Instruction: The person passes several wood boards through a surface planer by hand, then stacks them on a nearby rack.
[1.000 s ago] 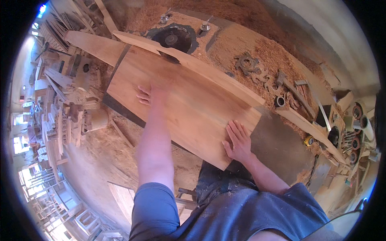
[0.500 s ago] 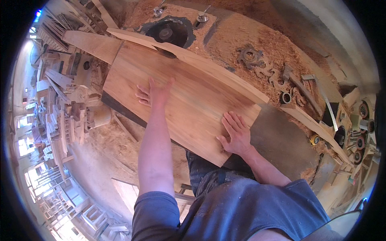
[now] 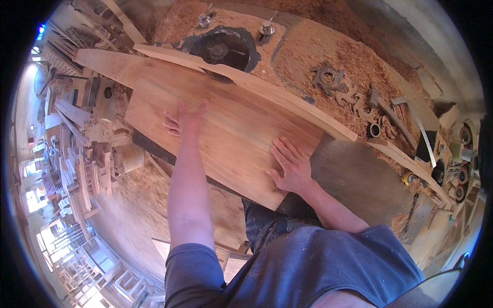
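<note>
Wooden panel (image 3: 233,133): in the head view it lay flat on the machine table (image 3: 354,177), along the wooden fence (image 3: 267,94); whether the far edge touched was unclear.
Left hand (image 3: 186,122): rested unclosed on the upper face, fingers spread.
Right hand (image 3: 291,165): lay open near the right end, gripping nothing.
Handling: the panel seemed stiff, moderately heavy and perhaps slippery if dusty.
Hold: flat palms well back from the round cutter recess (image 3: 218,50) looked safest; for lifting, both ends.
</note>
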The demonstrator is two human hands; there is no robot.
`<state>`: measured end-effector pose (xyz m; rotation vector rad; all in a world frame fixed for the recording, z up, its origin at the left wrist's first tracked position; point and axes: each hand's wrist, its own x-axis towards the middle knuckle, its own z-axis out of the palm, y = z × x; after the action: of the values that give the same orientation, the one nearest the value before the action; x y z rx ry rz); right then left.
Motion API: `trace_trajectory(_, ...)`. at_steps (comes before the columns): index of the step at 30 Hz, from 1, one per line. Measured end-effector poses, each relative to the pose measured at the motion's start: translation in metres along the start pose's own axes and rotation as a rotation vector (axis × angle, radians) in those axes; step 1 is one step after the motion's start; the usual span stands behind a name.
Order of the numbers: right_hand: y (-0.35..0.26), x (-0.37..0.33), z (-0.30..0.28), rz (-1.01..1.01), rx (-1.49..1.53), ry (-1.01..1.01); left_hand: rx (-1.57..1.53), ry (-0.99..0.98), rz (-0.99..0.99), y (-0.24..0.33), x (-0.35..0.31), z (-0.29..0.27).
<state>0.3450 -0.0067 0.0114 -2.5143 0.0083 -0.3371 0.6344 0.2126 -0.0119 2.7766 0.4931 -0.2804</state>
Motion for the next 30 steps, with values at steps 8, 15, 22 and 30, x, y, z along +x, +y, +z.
trace_trajectory(8, -0.022, 0.036, 0.028, -0.014, 0.016, 0.022, 0.08, -0.027, 0.109, -0.024, 0.02, -0.036)
trace_trajectory(15, -0.028, 0.064, 0.049, -0.032, 0.023, 0.022, -0.169, 0.136, 0.005, -0.097, -0.112, 0.011)
trace_trajectory(22, -0.046, 0.095, 0.071, -0.045, 0.022, 0.011, -0.221, 0.237, -0.045, -0.091, -0.133, 0.024)
trace_trajectory(30, -0.056, 0.13, 0.104, -0.076, -0.006, 0.019, -0.3, 0.309, -0.096, -0.092, -0.087, 0.011)
